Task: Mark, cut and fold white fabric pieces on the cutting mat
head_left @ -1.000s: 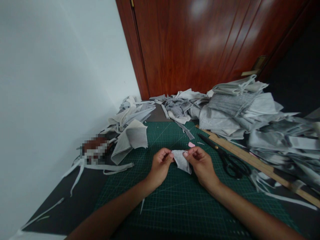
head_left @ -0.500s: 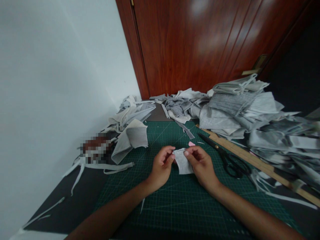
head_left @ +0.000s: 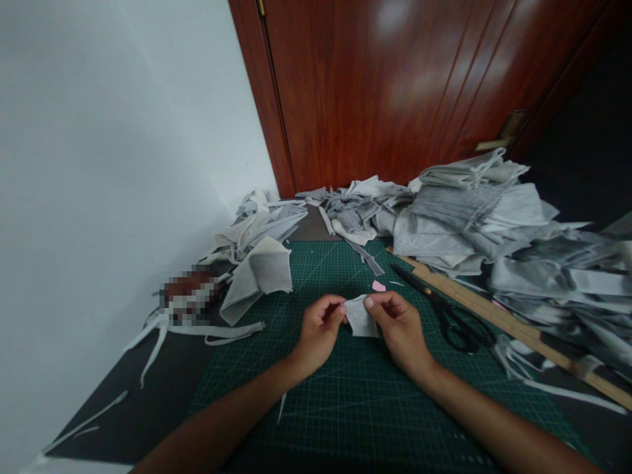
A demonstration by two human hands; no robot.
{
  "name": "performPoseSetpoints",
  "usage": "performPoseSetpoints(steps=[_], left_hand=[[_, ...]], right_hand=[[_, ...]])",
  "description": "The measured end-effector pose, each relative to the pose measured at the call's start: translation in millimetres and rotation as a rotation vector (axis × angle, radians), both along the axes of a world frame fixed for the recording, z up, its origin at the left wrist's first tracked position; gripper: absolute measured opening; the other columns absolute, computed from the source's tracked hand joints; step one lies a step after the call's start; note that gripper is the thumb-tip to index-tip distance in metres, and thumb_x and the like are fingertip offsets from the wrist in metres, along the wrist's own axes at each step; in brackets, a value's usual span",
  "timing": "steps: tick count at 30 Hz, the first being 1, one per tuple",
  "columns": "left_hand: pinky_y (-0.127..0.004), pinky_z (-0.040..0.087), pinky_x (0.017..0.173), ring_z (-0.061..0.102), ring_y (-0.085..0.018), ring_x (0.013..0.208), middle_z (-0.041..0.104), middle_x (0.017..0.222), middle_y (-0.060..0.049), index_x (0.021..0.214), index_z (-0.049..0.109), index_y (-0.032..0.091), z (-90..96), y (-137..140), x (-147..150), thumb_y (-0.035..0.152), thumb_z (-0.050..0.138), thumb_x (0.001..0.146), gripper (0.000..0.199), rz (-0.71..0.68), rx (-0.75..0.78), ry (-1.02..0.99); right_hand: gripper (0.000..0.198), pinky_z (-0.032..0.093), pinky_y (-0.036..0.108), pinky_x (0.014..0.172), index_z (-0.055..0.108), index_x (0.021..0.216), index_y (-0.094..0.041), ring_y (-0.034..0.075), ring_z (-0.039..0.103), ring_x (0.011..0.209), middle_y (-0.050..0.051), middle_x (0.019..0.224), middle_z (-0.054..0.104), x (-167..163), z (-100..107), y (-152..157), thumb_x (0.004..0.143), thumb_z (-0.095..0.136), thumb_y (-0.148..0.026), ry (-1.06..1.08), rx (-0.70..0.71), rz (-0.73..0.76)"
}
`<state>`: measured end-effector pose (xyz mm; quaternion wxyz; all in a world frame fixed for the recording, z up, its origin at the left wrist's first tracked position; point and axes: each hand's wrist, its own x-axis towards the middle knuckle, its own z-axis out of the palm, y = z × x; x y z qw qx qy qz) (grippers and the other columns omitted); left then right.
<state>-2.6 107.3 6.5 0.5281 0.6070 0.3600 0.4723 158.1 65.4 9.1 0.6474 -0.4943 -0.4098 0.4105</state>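
Observation:
A small light-grey piece of fabric (head_left: 363,321) hangs between my two hands above the green cutting mat (head_left: 336,408). My left hand (head_left: 320,329) pinches its upper left corner between thumb and forefinger. At the upper right corner, my right hand (head_left: 399,326) grips it with the thumb on top. The upper edge looks folded or hemmed. Just beyond the fabric lies a small pink scrap (head_left: 378,286). Black-handled scissors (head_left: 457,322) rest on the mat to the right of my right hand.
A wooden ruler (head_left: 484,309) runs diagonally beside the scissors. Heaped grey fabric (head_left: 454,210) fills the right and back. More grey pieces (head_left: 261,263) and pale strips (head_left: 217,331) lie on the left, by a white wall (head_left: 123,164). Behind stands a brown door (head_left: 375,92).
The fabric's lower edge has risen slightly and its upper edge has tilted in my fingers. Both hands stay almost in place, still holding the corners.

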Motion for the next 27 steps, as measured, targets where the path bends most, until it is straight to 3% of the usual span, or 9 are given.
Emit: performPoseSetpoints(steps=[7,11,19,25,27], left_hand=[[-0.027,0.048,0.074,0.061,-0.016,0.079,0.068,0.085,-0.003,0.091,0.071,0.017,4.3,-2.8,-0.9,0.043,0.072,0.085,0.027,-0.070,-0.110,-0.082],[-0.025,0.047,0.069,0.059,-0.015,0.074,0.067,0.084,-0.002,0.094,0.069,0.017,1.8,-5.2,2.6,0.042,0.081,0.076,0.033,-0.096,-0.159,-0.134],[-0.024,0.044,0.066,0.055,-0.013,0.071,0.063,0.077,0.000,0.085,0.067,0.016,-1.7,-2.5,2.8,0.048,0.077,0.081,0.034,-0.003,-0.156,-0.134],[-0.024,0.045,0.065,0.056,-0.013,0.071,0.063,0.078,0.002,0.091,0.062,0.017,-1.5,-6.7,6.2,0.039,0.094,0.057,0.052,-0.155,-0.255,-0.187],[-0.023,0.042,0.063,0.053,-0.012,0.068,0.060,0.073,0.003,0.084,0.059,0.016,-4.1,-6.8,6.1,0.041,0.092,0.062,0.046,-0.143,-0.249,-0.150]], right_hand=[[0.022,0.046,0.030,0.061,0.073,0.080,-0.024,0.018,0.061,0.064,0.001,0.072,0.071,-2.3,-1.7,-4.0,0.083,0.077,-0.045,-0.078,0.046,-0.036],[0.021,0.044,0.029,0.057,0.071,0.080,-0.024,0.017,0.059,0.062,0.000,0.071,0.070,-4.1,-2.9,-5.2,0.084,0.076,-0.044,-0.087,0.049,-0.030],[0.024,0.044,0.028,0.056,0.068,0.079,-0.023,0.016,0.056,0.061,-0.001,0.068,0.066,-4.1,-4.4,-3.7,0.085,0.075,-0.044,-0.093,0.061,-0.023],[0.025,0.046,0.030,0.060,0.067,0.079,-0.022,0.018,0.061,0.065,0.000,0.073,0.070,-6.6,-6.6,-5.2,0.083,0.077,-0.045,-0.071,0.046,0.000],[0.024,0.047,0.030,0.061,0.068,0.080,-0.023,0.018,0.061,0.066,0.000,0.073,0.070,-7.1,-6.7,-4.8,0.084,0.077,-0.045,-0.067,0.038,0.015]])
